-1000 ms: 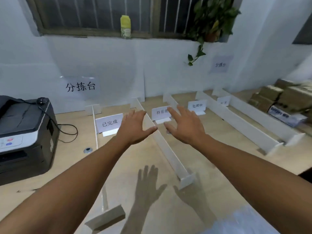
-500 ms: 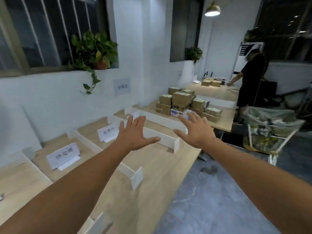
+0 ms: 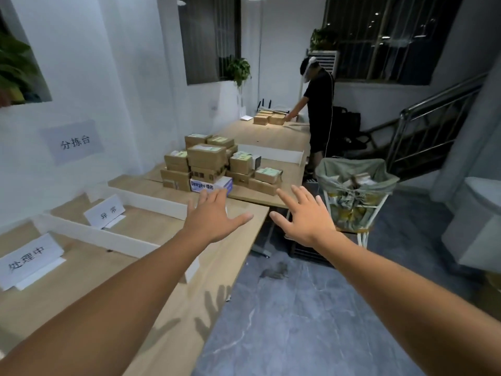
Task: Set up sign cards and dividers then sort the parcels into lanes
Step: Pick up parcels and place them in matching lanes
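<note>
— How are the hands held?

— Both are stretched forward, palms down, with the fingers spread, and nothing is held. The left hand point(image 3: 214, 221) is held over the far right corner of the near bench point(image 3: 89, 283). The right hand point(image 3: 306, 218) is held past that bench's right edge, over the grey floor point(image 3: 298, 335).

— Where are the parcels found?

— The brown parcels point(image 3: 206, 161) are stacked on the next bench point(image 3: 294, 172), which is set against the far end of the near bench. A blue-and-white box point(image 3: 211, 184) is laid at the front of the stack, just beyond the left fingertips. Whether it is touched cannot be told.

— And the cards and dividers?

— Two white cards are stood upright on the near bench: the near sign card point(image 3: 27, 260) by the left edge and the far sign card point(image 3: 104, 211) further back. A white divider point(image 3: 108, 236) is run across the bench between them. A second divider point(image 3: 151, 203) is set behind the far sign card, along the bench's far edge.

— What else is seen?

— A paper wall sign point(image 3: 74, 142) is stuck up at the left. A wire cart point(image 3: 352, 185) lined with a bag is stood on the floor by the right edge of the next bench. Further back, a person in black point(image 3: 318, 104) is bent over a far bench point(image 3: 271, 137), where more boxes point(image 3: 268, 118) are laid. A stair railing point(image 3: 433, 109) is seen at the right.
</note>
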Tool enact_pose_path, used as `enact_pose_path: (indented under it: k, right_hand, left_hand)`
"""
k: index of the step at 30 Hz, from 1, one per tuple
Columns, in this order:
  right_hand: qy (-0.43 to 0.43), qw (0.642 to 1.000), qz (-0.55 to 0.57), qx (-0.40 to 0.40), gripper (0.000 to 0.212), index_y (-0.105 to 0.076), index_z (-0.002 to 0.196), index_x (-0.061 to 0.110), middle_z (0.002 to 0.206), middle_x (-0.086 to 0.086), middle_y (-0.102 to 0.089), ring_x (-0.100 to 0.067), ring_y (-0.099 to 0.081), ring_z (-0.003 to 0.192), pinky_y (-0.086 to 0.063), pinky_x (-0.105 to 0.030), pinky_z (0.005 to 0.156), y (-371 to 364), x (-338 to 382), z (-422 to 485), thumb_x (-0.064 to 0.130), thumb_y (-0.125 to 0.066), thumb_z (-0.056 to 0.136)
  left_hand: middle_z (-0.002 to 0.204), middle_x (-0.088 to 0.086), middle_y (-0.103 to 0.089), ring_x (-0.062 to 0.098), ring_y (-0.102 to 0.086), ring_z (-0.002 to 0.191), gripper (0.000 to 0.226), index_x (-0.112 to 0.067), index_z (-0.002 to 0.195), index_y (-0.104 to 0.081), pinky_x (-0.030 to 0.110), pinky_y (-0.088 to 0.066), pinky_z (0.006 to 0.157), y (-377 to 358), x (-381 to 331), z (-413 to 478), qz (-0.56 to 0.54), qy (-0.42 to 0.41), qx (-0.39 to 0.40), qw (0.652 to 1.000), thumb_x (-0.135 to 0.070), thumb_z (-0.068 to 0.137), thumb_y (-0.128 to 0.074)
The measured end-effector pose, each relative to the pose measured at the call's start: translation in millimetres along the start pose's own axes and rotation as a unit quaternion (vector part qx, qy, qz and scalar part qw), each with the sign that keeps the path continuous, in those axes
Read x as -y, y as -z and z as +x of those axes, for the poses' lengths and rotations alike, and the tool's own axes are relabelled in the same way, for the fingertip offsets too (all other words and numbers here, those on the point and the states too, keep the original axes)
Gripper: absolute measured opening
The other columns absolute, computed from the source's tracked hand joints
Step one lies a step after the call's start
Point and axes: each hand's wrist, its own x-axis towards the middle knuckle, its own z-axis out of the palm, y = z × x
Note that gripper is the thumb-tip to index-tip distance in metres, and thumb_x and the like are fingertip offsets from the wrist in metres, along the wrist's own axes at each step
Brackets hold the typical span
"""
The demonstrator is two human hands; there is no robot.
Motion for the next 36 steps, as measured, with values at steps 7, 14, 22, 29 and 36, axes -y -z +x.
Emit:
enact_pose_path:
  k: [7,14,22,29,36]
  right_hand:
    - [0.0,1.0,-0.011,0.001,0.085,-0.014,0.161,0.043,0.17,-0.004,-0.015,-0.023,-0.004,0.157,-0.009,-0.054,0.125,-50,-70,142,0.083,-0.011,0.086]
    - [-0.006,1.0,-0.013,0.004,0.078,-0.015,0.16,0.043,0.169,-0.003,-0.017,-0.021,-0.006,0.157,-0.01,-0.053,0.126,-70,-135,286,0.08,-0.019,0.091]
    - [0.033,0.999,0.002,0.018,0.079,-0.018,0.16,0.042,0.167,-0.006,-0.023,-0.025,-0.016,0.155,-0.017,-0.051,0.124,-124,-240,415,0.079,-0.017,0.091]
    - [0.086,0.994,0.042,0.057,0.081,-0.018,0.159,0.04,0.165,-0.009,-0.026,-0.029,-0.022,0.152,-0.021,-0.05,0.123,-194,-350,547,0.081,-0.018,0.089]
    - [0.172,0.972,0.067,0.143,0.08,-0.018,0.161,0.033,0.163,-0.009,-0.032,-0.028,-0.024,0.15,-0.02,-0.043,0.124,-254,-410,678,0.069,-0.041,0.094]
  left_hand:
    - [0.17,-0.004,-0.017,0.024,-0.005,0.157,0.117,-0.024,0.162,-0.017,0.058,-0.011,0.123,-55,-12,162,-0.007,-0.01,-0.011,1.0,-0.099,0.072,-0.026]
    - [0.169,0.001,-0.022,0.026,-0.013,0.156,0.11,-0.02,0.161,-0.022,0.054,-0.017,0.124,-87,-35,330,-0.062,-0.007,-0.001,0.998,-0.093,0.079,-0.034]
    - [0.166,0.004,-0.026,0.026,-0.016,0.155,0.103,-0.018,0.159,-0.026,0.057,-0.024,0.122,-186,-93,469,-0.137,0.054,-0.002,0.989,-0.086,0.083,-0.041]
    - [0.171,0.003,-0.012,0.03,-0.007,0.157,0.104,-0.017,0.162,-0.017,0.058,-0.018,0.124,-267,-124,584,-0.139,0.167,0.006,0.976,-0.081,0.085,-0.049]
    - [0.166,0.009,-0.026,0.03,-0.023,0.153,0.108,-0.018,0.16,-0.022,0.055,-0.03,0.12,-315,-126,655,-0.141,0.209,-0.009,0.968,-0.077,0.08,-0.062]
